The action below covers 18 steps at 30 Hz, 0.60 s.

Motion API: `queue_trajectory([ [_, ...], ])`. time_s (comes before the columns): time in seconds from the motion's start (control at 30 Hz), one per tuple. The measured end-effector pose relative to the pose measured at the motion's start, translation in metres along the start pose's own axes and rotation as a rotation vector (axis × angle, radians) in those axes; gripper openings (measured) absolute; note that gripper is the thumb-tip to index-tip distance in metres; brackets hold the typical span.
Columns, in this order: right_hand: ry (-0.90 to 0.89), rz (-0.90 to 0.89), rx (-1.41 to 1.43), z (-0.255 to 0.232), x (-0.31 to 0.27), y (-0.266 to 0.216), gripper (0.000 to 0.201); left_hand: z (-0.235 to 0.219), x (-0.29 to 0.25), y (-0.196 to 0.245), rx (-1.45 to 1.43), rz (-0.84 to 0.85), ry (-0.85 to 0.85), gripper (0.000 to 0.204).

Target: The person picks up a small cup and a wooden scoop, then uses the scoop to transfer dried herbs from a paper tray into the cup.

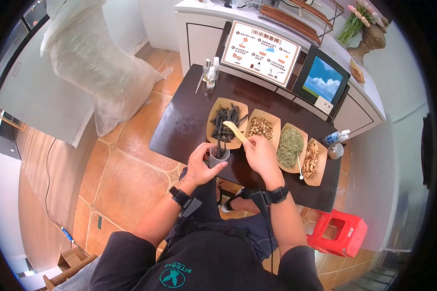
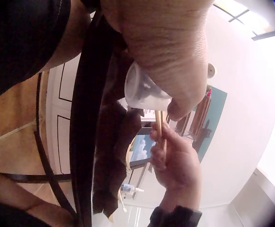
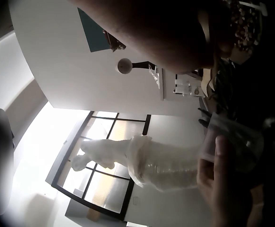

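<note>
Left grip (image 1: pixel 199 165) around cup (image 1: pixel 219 161), right grip (image 1: pixel 263 156) pinching utensil (image 1: pixel 235 130), 4 trays (image 1: pixel 316 180)

The left hand (image 2: pixel 170 49) grips a translucent cup (image 2: pixel 136 92), with something greyish showing inside. Just below it in view, the right hand (image 2: pixel 177 165), a black band (image 2: pixel 175 217) at its wrist, pinches a pale stick (image 2: pixel 159 124); whether stick and cup touch is unclear. Left of these 2 hands are a cloud-picture screen (image 2: pixel 140 148), a white bottle (image 2: pixel 128 188) and a dark table edge (image 2: pixel 82 142).
</note>
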State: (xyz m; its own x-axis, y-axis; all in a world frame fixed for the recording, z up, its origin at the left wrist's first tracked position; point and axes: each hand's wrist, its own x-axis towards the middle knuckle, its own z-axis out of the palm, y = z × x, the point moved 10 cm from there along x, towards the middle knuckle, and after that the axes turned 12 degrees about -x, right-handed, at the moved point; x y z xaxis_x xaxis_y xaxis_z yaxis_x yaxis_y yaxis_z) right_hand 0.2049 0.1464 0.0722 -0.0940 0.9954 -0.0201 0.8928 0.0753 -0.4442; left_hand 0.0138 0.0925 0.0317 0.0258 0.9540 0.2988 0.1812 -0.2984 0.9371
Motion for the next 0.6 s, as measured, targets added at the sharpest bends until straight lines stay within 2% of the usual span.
queue_trajectory([
  [0.17, 0.021, -0.015, -0.05, 0.014, 0.018, -0.016, 0.022, 0.0, 0.0, -0.003, -0.019, -0.002, 0.009, 0.048],
  [0.23, 0.046, -0.041, -0.075, 0.015, 0.021, -0.022, 0.022, -0.002, 0.0, 0.002, -0.021, 0.074, 0.042, 0.054],
  [0.33, 0.059, -0.07, -0.083, 0.02, 0.024, -0.024, 0.021, -0.002, 0.0, 0.0, -0.014, 0.07, 0.042, 0.054],
  [0.6, 0.092, -0.057, 0.097, 0.006, 0.013, -0.014, 0.019, -0.003, 0.002, 0.002, -0.008, 0.058, 0.056, 0.052],
])
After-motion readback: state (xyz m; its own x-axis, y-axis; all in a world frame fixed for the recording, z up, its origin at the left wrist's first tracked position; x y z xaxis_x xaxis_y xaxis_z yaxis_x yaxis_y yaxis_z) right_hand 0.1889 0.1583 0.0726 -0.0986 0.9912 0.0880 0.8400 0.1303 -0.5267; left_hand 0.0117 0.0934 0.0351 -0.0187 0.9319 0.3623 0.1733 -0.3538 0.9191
